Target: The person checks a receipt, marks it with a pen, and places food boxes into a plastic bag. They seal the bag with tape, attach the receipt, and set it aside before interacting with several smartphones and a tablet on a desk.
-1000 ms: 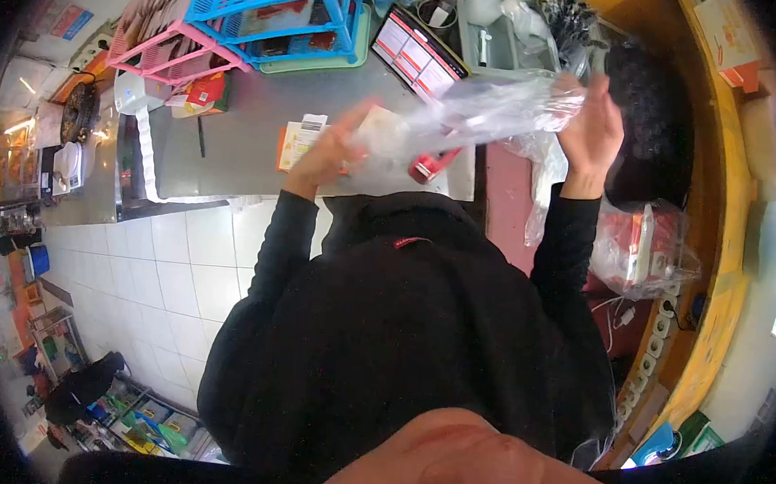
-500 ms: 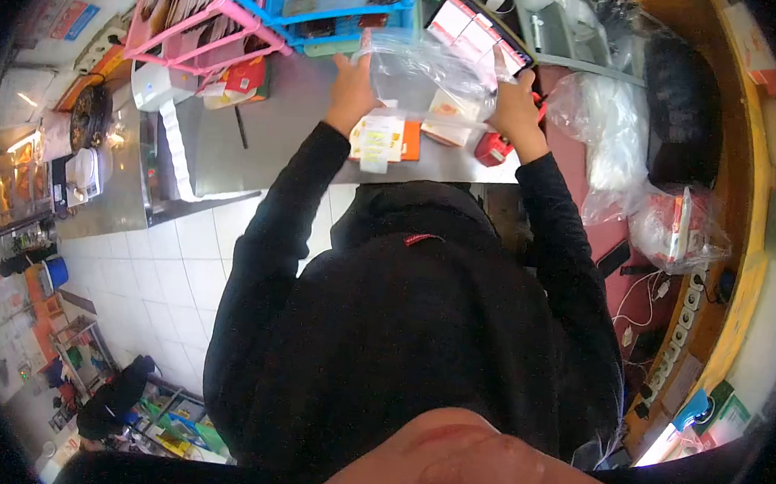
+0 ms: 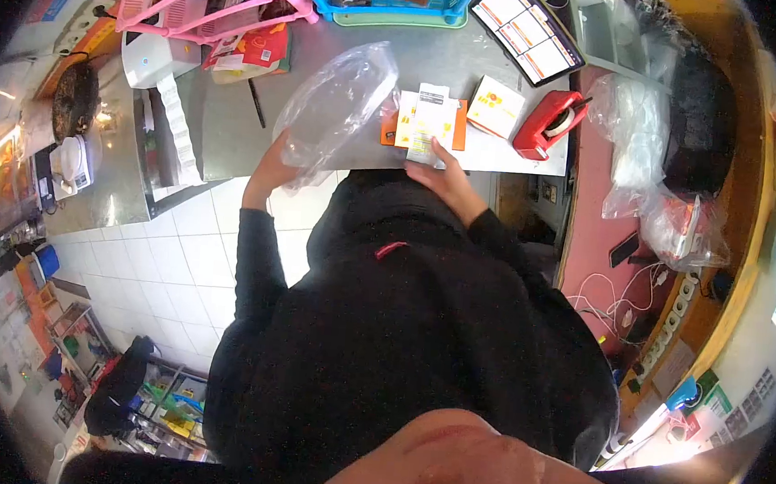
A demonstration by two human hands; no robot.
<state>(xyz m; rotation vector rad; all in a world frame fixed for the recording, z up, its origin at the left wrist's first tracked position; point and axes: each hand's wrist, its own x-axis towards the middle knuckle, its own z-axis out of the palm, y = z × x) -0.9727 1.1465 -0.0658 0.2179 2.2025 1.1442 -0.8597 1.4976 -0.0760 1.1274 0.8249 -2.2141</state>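
The left hand (image 3: 269, 172), left of centre in the frame, is closed on the lower edge of a crumpled clear plastic bag (image 3: 334, 112), which rises slanting toward the upper middle above the grey metal worktop (image 3: 234, 132). The right hand (image 3: 447, 176), at centre, reaches forward with its fingertips on the lower end of a white printed paper slip (image 3: 430, 123). I cannot tell whether it pinches the slip or only presses it. The slip lies over a flat orange packet (image 3: 456, 137) near the worktop's front edge. Just right of it sits a small white-and-orange box (image 3: 495, 106), then a red tape dispenser (image 3: 547, 125). A pink wire basket (image 3: 207, 4) stands at upper left.
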